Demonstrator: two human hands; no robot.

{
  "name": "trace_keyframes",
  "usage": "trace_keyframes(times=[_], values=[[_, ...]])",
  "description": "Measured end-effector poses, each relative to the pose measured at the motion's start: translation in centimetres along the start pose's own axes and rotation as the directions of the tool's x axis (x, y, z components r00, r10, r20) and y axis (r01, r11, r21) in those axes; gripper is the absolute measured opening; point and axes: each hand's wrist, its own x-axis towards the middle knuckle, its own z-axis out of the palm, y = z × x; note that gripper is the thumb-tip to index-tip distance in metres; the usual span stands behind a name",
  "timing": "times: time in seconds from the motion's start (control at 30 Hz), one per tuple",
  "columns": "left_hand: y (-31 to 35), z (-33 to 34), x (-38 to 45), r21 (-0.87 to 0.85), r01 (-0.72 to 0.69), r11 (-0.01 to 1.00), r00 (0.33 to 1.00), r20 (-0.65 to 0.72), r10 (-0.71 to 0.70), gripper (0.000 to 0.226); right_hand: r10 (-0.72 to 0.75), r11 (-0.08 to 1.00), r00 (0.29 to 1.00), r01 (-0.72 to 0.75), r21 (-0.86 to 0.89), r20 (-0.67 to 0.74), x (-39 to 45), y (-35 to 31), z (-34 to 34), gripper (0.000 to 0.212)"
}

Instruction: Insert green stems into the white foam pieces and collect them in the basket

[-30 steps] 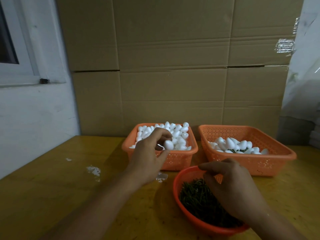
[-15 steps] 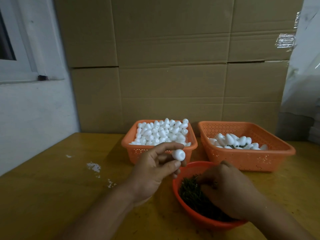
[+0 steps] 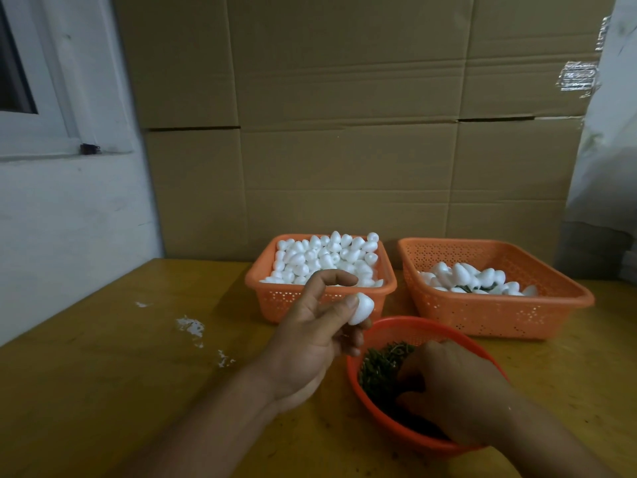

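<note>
Two bare hands at work, one raised, one reaching down

The left hand [image 3: 310, 343] is lifted palm-up with its forearm stretched forward, thumb and curled fingers pinching a small white egg-shaped foam piece [image 3: 360, 308], index finger arched above it. The right hand [image 3: 455, 384] is turned knuckles-up, fingers curled downward into the round orange plastic bowl [image 3: 386, 327], their tips hidden
</note>
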Motion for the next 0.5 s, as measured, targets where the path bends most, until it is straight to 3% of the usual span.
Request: trace_keyframes(times=[0.13, 0.5], values=[[0.01, 0.00, -0.03, -0.015, 0.014, 1.000, 1.000, -0.007, -0.014, 0.011, 0.039, 0.999, 0.999, -0.039, 0.003, -0.030, 0.17, 0.19, 0.30, 0.019], [-0.33, -0.40, 0.13, -0.124, 0.081, 0.989, 0.997, 0.024, -0.079, 0.019, 0.088, 0.993, 0.987, -0.077, 0.090, -0.132, 0.04, 0.37, -0.31, 0.011]])
